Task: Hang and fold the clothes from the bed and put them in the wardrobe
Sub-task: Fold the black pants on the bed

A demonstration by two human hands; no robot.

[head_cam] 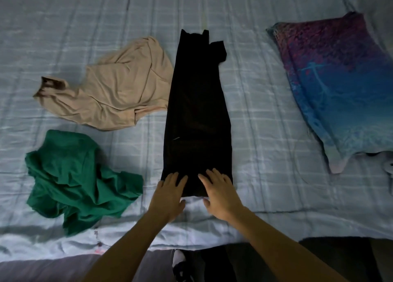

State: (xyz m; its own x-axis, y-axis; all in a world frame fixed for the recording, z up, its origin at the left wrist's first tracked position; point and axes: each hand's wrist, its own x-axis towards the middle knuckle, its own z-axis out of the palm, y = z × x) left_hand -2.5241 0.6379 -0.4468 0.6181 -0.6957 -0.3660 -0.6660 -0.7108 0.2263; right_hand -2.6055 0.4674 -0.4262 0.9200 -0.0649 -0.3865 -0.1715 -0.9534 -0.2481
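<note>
Black garment (196, 111) folded long on the bed (265, 132), near end under left hand (170, 193) and right hand (220, 193), fingers (174, 178) flat, ungripping

Dim light, pale blue checked bedspread (265, 90), purple-and-blue pillow (340, 85) at its right side

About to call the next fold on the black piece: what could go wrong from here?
1. The black garment lies in a long narrow strip with a flap sticking out at its far right; folding could leave that loose.
2. The beige garment meets the strip's left edge and might get dragged along.
3. The left hand and right hand only press flat on the near end, so the cloth could slip.
</note>
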